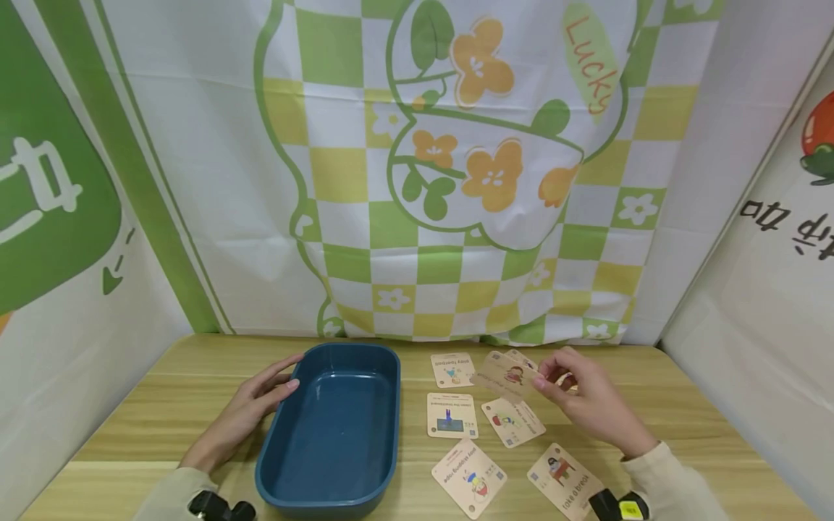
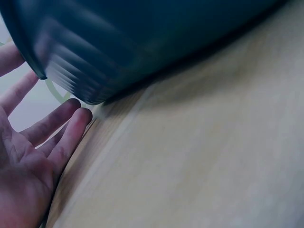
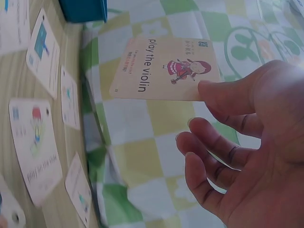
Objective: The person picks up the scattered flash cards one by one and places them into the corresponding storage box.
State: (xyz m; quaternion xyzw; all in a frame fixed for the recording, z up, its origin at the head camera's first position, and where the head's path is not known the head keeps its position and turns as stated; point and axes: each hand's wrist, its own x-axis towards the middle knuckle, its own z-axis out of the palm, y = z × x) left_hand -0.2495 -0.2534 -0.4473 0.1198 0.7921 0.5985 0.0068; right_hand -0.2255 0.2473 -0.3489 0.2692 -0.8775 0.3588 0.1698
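Observation:
Between thumb and index finger my right hand (image 1: pixel 589 399) pinches a picture card (image 3: pixel 166 69) printed "play the violin", raised above the table. In the head view this card (image 1: pixel 504 375) partly covers another card (image 1: pixel 521 357) lying behind it. My left hand (image 1: pixel 250 407) touches the left rim of a dark blue rectangular tub (image 1: pixel 335 434), its fingers fairly straight and spread in the left wrist view. Nothing lies inside the tub. Beneath the right hand lie the slide card (image 1: pixel 513 422) and the "take a break" card (image 1: pixel 564 477).
Left of these lie the football card (image 1: pixel 452 370), the blackboard card (image 1: pixel 452 416) and the skipping rope card (image 1: pixel 469 479). A checked, flowered cloth (image 1: pixel 469 289) hangs behind the wooden table (image 1: pixel 691 434). Printed white panels stand on both sides.

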